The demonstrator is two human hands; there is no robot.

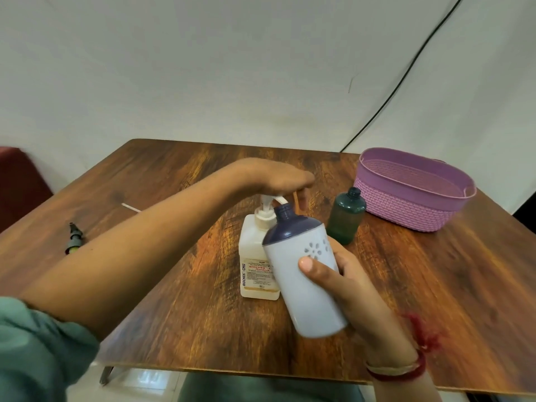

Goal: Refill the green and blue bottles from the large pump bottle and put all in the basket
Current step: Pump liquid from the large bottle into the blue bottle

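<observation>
The large white pump bottle [255, 256] stands mid-table. My left hand [278, 178] lies palm-down on its pump head, fingers spread. My right hand [345, 274] grips the blue bottle [304, 274], pale blue with a dark blue top and an open neck. It is tilted so its neck sits right under the pump spout. The green bottle [346, 216] stands upright and uncapped to the right, apart from both hands. The purple basket [412, 192] sits at the back right with nothing visible in it.
A dark spray cap [74, 237] with a thin white tube [130, 207] lies on the left of the wooden table [435, 285]. A black cable [406, 71] hangs down the wall behind. A dark red seat [20, 181] is at the far left.
</observation>
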